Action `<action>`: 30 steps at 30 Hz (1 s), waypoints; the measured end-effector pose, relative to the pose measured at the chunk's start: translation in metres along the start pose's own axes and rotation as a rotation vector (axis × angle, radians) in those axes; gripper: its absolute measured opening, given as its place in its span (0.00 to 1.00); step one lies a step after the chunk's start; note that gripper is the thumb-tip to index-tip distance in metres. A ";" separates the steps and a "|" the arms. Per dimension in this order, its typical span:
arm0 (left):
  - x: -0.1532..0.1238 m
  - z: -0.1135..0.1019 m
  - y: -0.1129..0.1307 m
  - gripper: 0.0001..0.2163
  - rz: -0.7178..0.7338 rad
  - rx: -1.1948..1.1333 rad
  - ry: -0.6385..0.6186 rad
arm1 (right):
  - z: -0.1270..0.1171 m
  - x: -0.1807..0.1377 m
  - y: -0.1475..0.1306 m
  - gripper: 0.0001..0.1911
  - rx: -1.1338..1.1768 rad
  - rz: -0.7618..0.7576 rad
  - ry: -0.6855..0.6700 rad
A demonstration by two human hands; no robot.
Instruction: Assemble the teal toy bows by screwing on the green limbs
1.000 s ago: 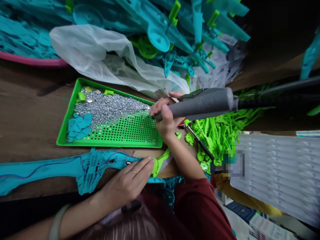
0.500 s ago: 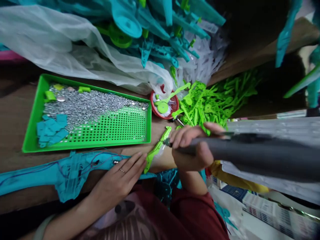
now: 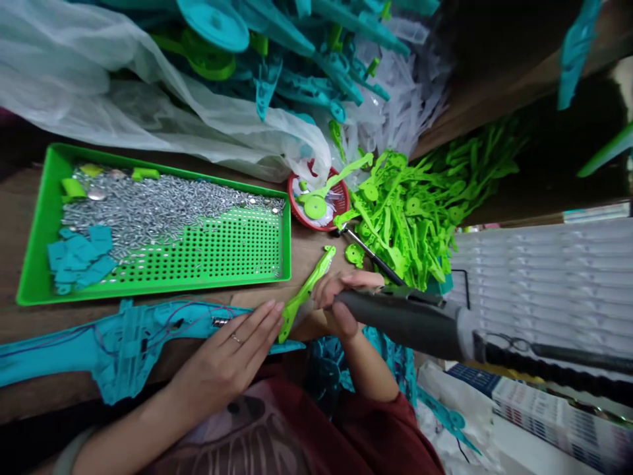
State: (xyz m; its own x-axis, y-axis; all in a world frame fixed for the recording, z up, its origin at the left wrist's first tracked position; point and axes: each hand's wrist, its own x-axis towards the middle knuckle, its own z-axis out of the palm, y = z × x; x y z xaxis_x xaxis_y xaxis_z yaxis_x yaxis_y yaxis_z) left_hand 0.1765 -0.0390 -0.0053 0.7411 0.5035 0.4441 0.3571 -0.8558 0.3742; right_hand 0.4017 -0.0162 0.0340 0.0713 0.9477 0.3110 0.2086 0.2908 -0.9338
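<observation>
My left hand [image 3: 225, 359] lies flat, fingers stretched, on a long teal plastic shell [image 3: 123, 340] with thin wires running through it, at the table's near edge. My right hand [image 3: 341, 300] is wrapped round the grey electric screwdriver [image 3: 405, 316], whose tip points at the right end of the teal shell beside a lime green plastic piece [image 3: 306, 290]. The screwdriver's cable runs off to the right.
A green perforated tray [image 3: 163, 280] holds several small silver screws [image 3: 148, 208] and teal tabs [image 3: 79, 254]. Behind it lie a clear plastic bag [image 3: 123, 99] and piled teal parts [image 3: 297, 72]. A red bowl [image 3: 297, 211] and a heap of lime green parts [image 3: 420, 204] sit right.
My right hand has brought the screwdriver from the tray's right edge down to the near end of the teal shell. My left hand has stayed on the shell.
</observation>
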 end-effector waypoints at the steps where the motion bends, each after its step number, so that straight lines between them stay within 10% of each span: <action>1: 0.000 0.000 0.000 0.21 -0.005 0.001 0.001 | -0.002 0.004 -0.004 0.16 0.058 -0.074 -0.064; 4: 0.000 0.000 -0.001 0.21 -0.002 0.009 0.005 | 0.001 0.028 -0.016 0.17 0.161 -0.173 -0.148; 13: 0.001 0.001 -0.001 0.20 -0.003 0.063 0.009 | 0.070 0.120 0.030 0.17 0.198 -0.187 0.224; 25: 0.006 -0.002 -0.003 0.20 -0.005 0.052 0.038 | 0.077 0.122 0.048 0.20 0.177 -0.112 0.284; 30: 0.005 -0.003 -0.001 0.22 -0.032 0.056 0.007 | 0.067 0.119 0.016 0.19 0.092 -0.090 0.331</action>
State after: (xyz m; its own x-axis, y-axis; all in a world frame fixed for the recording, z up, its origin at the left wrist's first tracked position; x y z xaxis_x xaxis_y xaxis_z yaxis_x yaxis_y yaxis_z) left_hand 0.1783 -0.0357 -0.0013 0.7246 0.5317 0.4385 0.4125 -0.8443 0.3421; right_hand 0.3481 0.1102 0.0444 0.3723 0.8282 0.4190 0.1403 0.3960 -0.9075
